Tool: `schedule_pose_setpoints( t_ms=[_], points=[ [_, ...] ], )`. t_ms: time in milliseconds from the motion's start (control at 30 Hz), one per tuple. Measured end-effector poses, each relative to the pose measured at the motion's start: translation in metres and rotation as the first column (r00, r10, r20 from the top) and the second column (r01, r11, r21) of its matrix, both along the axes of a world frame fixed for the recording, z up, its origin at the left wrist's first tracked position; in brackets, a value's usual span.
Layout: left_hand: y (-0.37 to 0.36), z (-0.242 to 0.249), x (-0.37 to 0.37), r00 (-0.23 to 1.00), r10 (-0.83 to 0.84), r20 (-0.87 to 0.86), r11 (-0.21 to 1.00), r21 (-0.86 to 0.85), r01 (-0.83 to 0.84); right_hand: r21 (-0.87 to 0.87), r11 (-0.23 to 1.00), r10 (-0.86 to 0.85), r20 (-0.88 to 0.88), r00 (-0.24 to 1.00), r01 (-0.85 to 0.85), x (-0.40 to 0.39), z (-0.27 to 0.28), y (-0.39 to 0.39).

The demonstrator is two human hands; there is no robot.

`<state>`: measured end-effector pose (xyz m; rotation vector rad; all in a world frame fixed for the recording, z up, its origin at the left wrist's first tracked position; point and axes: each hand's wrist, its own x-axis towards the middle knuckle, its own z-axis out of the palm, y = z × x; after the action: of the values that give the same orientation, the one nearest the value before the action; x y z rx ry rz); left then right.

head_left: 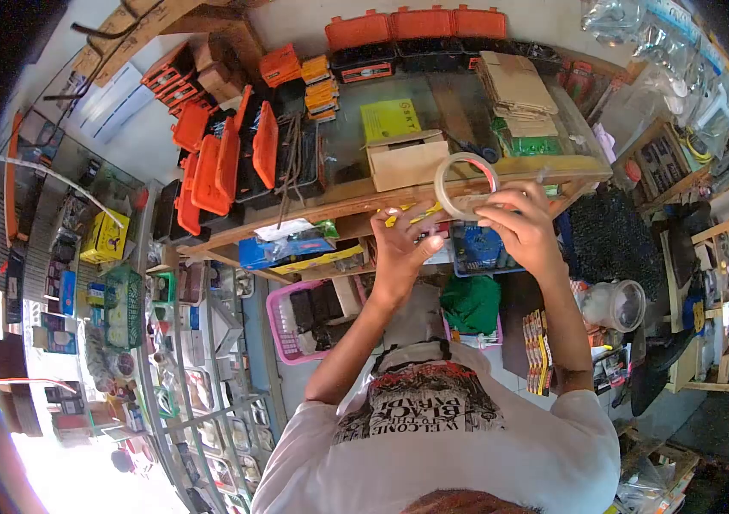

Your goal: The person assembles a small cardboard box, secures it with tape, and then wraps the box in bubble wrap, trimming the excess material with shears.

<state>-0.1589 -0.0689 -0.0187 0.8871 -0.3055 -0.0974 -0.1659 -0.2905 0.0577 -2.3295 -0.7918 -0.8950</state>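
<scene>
A roll of clear tape (443,190) with a pale brown ring hangs upright over the front edge of the workbench. My right hand (523,224) grips its lower right side, with fingers and thumb closed on the ring. My left hand (403,257) is just left of the roll, its thumb and fingers apart and its fingertips close to the roll's lower edge. Whether a loose tape end touches those fingertips is too small to make out. Behind the roll, an opened cardboard box (407,163) lies on the glass-topped bench (442,98).
Orange-lidded tool cases (219,163) stand on the bench's left, and a stack of flattened cartons (514,86) lies at its right. Below are a pink basket (274,317) and a green cloth bag (472,304). Crowded metal shelving (180,360) rises at left; a clear plastic jar (626,306) sits at right.
</scene>
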Motion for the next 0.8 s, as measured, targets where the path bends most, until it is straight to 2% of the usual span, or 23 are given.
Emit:
schedule_pose_setpoints(
  t_ms=[67,267,333,433,600,700,800],
  points=[
    [-0.009,-0.005,0.001,0.999,0.031,-0.018,0.99,0.137,-0.028,-0.027,1.0,-0.012,0.0,1.0,0.012,0.014,-0.011,-0.02],
    [-0.014,-0.049,-0.002,0.998,-0.014,-0.066,0.981,0.194,0.026,-0.116,0.993,-0.017,-0.057,0.998,0.011,0.068,-0.045,-0.079],
    [-0.01,-0.048,-0.009,0.997,0.026,-0.072,0.978,0.21,-0.011,-0.105,0.995,-0.006,-0.071,0.997,-0.002,0.08,-0.052,-0.088],
    [0.002,-0.043,-0.014,0.975,0.086,-0.205,0.982,0.181,-0.049,-0.104,0.994,0.003,-0.115,0.993,-0.015,0.088,-0.053,-0.097],
    [0.015,-0.049,-0.019,0.94,0.217,-0.262,0.945,0.298,-0.135,-0.179,0.983,0.002,-0.13,0.991,-0.026,0.094,-0.044,-0.113],
    [0.015,-0.045,-0.022,0.948,0.23,-0.222,0.939,0.308,-0.155,-0.185,0.983,-0.012,-0.149,0.989,-0.016,0.098,-0.039,-0.125],
    [0.013,-0.027,-0.025,0.971,0.171,-0.167,0.957,0.264,-0.123,-0.215,0.977,-0.047,-0.174,0.984,0.009,0.103,-0.038,-0.138]
  ],
)
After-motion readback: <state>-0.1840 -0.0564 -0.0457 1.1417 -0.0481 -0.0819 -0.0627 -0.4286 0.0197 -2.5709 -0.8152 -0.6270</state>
